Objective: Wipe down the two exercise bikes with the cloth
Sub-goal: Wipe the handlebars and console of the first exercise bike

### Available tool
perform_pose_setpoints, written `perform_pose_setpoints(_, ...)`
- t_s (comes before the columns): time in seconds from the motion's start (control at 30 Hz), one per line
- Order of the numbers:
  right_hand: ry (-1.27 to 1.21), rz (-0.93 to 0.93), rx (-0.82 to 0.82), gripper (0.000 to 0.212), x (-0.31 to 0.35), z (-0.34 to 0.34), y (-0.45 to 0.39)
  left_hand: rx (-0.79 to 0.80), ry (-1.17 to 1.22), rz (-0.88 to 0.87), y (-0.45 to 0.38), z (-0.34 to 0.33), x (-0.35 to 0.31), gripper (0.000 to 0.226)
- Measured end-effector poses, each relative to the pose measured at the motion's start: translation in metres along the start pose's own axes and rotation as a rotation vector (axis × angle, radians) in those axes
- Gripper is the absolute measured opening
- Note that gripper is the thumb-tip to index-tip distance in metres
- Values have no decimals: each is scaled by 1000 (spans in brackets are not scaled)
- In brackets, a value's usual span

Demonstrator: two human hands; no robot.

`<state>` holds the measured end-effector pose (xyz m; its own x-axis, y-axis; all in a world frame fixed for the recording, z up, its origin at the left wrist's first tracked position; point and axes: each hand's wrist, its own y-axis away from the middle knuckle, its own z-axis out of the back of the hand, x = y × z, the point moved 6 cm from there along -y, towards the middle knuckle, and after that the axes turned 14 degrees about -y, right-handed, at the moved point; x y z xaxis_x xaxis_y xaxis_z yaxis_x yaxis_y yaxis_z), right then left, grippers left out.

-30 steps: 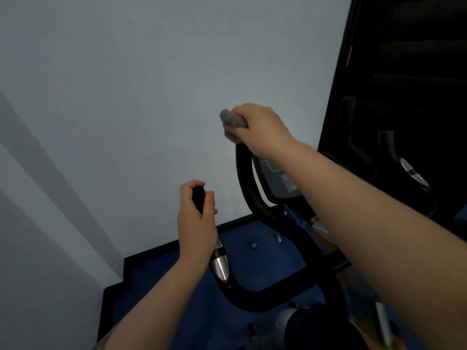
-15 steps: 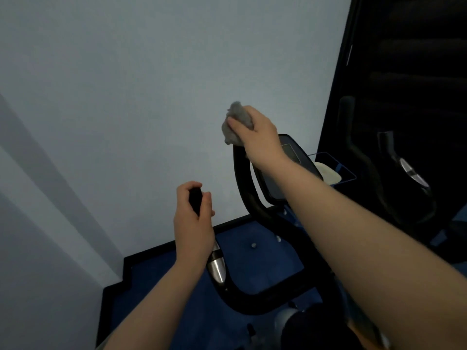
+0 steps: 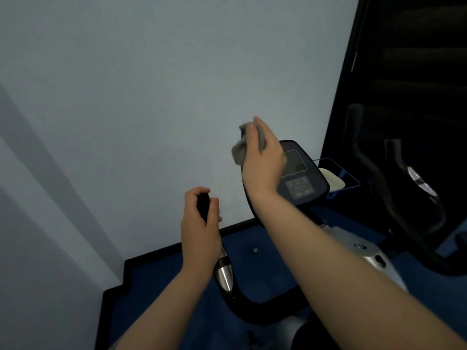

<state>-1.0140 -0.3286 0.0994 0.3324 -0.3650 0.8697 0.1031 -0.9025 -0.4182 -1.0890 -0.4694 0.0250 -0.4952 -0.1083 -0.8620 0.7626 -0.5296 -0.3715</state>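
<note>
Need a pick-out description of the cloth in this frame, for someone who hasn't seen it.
Start at the near bike by the pale wall, and follow its black right handlebar up to the top, left of the console. The cloth is the crumpled grey wad the right hand grips there, the only soft thing among hard black and silver parts.

the left hand (image 3: 201,232) grips the upright end of the black curved handlebar (image 3: 255,306) of the nearer black and silver exercise bike (image 3: 364,253), low and left of centre. up and to its right, the right hand (image 3: 262,157) holds the crumpled grey cloth (image 3: 238,150) at the top of the handlebar's other end. the dark console panel (image 3: 300,173) sits just right of that hand, a blue-rimmed tray (image 3: 350,178) beyond it. the second black exercise bike (image 3: 404,198) stands at far right. a pale wall (image 3: 151,97) rises behind, blue carpeted floor (image 3: 252,269) below.
</note>
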Motion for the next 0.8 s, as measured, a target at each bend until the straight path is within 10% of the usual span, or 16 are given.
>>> perform_pose_setpoints(0.8, 734, -214, 577, 37, -23, 50, 34, -13, 17, -52, -1, -1, 3, 13)
